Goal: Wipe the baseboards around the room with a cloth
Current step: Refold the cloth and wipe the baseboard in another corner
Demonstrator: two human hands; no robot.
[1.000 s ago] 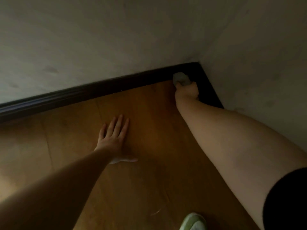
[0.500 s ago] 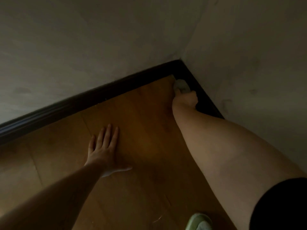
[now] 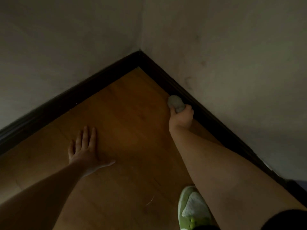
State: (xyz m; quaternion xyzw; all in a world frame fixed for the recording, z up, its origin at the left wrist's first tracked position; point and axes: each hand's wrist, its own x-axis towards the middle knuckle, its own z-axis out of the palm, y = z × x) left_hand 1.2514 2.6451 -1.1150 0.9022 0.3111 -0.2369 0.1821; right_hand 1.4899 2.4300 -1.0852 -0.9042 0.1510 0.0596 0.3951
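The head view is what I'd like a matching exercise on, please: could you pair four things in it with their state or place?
Things:
1. left hand
2. right hand
3. cloth
4. green shoe

States:
A. bunched up against the dark baseboard
B. spread flat on the wooden floor
C. at the bottom edge of the view
D. closed in a grip

Pairs: 1-B, 2-D, 3-A, 4-C
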